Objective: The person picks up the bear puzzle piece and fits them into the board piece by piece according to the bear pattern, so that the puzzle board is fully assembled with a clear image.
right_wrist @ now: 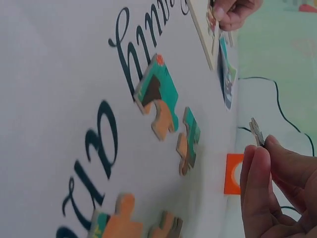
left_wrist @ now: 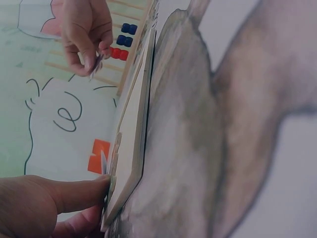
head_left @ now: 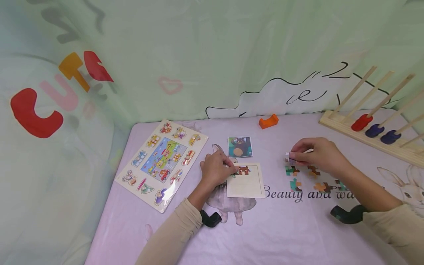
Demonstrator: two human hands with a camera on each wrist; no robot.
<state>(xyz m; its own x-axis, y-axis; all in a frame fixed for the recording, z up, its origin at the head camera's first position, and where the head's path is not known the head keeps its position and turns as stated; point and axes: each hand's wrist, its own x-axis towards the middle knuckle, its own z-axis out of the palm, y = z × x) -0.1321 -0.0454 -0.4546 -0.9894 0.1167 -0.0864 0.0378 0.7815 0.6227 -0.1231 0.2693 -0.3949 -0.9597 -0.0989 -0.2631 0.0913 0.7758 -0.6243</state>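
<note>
My right hand (head_left: pixel 314 152) pinches a small jigsaw piece (right_wrist: pixel 255 131) between thumb and fingertips, raised above the table. Its face shows pale and purplish in the head view. At the upper left corner of a square wooden puzzle board (head_left: pixel 246 187), my left hand (head_left: pixel 216 167) has thumb and index finger closed on a jigsaw piece with a little green (head_left: pixel 233 176), mostly hidden by the fingers. Beside those fingertips, brown bear-face pieces (head_left: pixel 244 170) lie along the board's top edge. Several loose jigsaw pieces (right_wrist: pixel 158 96) are spread on the table below my right hand.
A bear picture card (head_left: pixel 240 147) lies just behind the board. To the left is a larger vehicle puzzle (head_left: pixel 179 147). An orange block (head_left: pixel 268 121) sits near the back edge, and a wooden peg rack with beads (head_left: pixel 377 141) stands at the back right.
</note>
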